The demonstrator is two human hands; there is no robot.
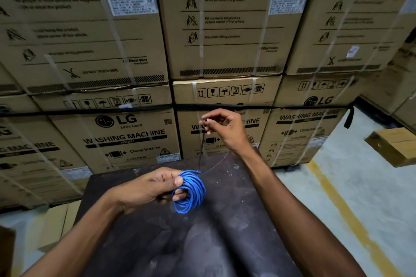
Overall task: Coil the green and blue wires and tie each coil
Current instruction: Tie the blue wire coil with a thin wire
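Stacked washing machine cartons (126,132) wall off the background, with a dark, dusty table (225,231) in front and a yellow floor line (337,204) at right. Left hand (148,189) grips the blue wire coil (189,191) just above the table, thumb pressed on the loops and fingers curled through the middle. Right hand (225,128) is raised higher, well apart from the coil, pinching the top end of a thin dark tie (202,146) that runs down to the coil's upper edge.
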